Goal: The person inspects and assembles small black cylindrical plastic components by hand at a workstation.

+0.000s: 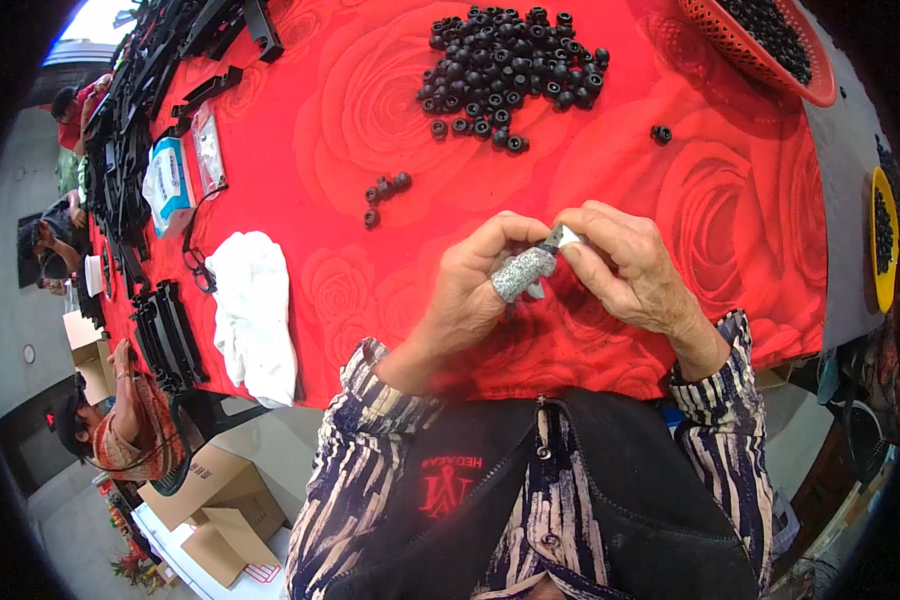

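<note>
Both my hands meet over the red cloth, in front of my body. My right hand point(630, 268) is closed in a pinch on a small grey-and-white blade-like piece point(560, 238). My left hand point(475, 275) is closed too, its fingertips touching the near side of that piece. A speckled grey wrap point(522, 274) covers one digit of the left hand. Whatever else sits between the left fingers is hidden. Beyond my hands lies a pile of small round black caps point(510, 75), with a few more caps point(386, 188) off to its left.
A red basket point(820, 80) of small black parts stands at the far right, and a yellow tray point(882, 240) beyond the table edge. A white cloth point(252, 310), a tissue pack point(170, 185) and long black parts point(165, 335) lie left. Co-workers sit along the left side.
</note>
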A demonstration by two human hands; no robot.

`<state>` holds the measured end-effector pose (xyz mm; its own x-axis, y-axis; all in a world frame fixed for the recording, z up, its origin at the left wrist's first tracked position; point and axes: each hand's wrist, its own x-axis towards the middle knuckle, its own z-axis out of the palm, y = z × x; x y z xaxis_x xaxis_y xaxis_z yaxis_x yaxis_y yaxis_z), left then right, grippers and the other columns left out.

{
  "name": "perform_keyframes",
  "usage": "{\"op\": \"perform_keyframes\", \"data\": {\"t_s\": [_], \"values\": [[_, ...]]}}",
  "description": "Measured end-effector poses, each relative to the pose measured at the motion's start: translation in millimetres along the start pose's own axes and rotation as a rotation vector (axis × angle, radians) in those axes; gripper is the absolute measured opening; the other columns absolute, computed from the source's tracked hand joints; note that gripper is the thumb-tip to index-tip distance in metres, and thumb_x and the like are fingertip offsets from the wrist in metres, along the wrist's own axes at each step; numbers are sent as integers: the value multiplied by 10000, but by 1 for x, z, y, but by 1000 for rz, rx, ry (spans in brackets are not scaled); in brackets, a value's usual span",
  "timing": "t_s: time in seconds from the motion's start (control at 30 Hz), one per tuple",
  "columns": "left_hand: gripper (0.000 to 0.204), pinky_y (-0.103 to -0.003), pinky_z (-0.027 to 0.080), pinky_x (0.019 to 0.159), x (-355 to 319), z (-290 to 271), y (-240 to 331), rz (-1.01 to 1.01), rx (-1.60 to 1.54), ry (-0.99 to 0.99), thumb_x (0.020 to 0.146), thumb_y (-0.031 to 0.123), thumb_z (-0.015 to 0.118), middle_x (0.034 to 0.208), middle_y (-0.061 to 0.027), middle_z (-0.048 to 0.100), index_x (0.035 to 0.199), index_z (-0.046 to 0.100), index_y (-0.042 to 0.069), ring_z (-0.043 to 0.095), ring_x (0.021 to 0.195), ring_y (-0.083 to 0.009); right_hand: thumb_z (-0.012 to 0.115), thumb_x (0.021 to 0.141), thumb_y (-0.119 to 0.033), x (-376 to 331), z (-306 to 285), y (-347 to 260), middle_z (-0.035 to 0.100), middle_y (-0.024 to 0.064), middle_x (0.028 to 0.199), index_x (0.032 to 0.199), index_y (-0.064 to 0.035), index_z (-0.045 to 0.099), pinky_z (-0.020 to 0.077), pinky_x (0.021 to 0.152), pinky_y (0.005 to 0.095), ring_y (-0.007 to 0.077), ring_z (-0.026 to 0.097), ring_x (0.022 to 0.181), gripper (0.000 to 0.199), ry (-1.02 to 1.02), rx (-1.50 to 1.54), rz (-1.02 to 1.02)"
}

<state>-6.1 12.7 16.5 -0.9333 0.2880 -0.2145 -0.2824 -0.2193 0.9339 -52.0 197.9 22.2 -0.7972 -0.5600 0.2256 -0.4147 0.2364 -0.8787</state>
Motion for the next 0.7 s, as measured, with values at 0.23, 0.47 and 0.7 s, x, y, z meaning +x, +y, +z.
{"op": "perform_keyframes", "data": {"t_s": [0.23, 0.47, 0.7], "values": [[217, -199, 470, 655, 0, 4, -5, 40, 20, 35, 889, 90, 557, 916, -20, 556, 1082, 521, -2, 540, 787, -62, 558, 793, -25, 0, 2, 4, 522, 136, 692, 906, 12, 564, 415, 520, 366, 287, 544, 582, 119, 12, -35, -20], [235, -203, 478, 654, 1, 6, -6, 43, -22, 49, 888, 80, 555, 925, -31, 559, 1099, 509, -13, 544, 805, -68, 557, 800, -31, 0, 3, 4, 515, 136, 683, 909, 12, 561, 413, 523, 366, 288, 539, 577, 118, 35, -49, -2], [245, -204, 481, 638, 3, 3, -8, -24, -157, 31, 873, 58, 570, 940, -45, 568, 1097, 511, -20, 558, 801, -83, 561, 803, -44, 0, 3, 4, 519, 134, 687, 904, 7, 560, 417, 525, 369, 288, 547, 586, 113, 33, -53, -4]]}}
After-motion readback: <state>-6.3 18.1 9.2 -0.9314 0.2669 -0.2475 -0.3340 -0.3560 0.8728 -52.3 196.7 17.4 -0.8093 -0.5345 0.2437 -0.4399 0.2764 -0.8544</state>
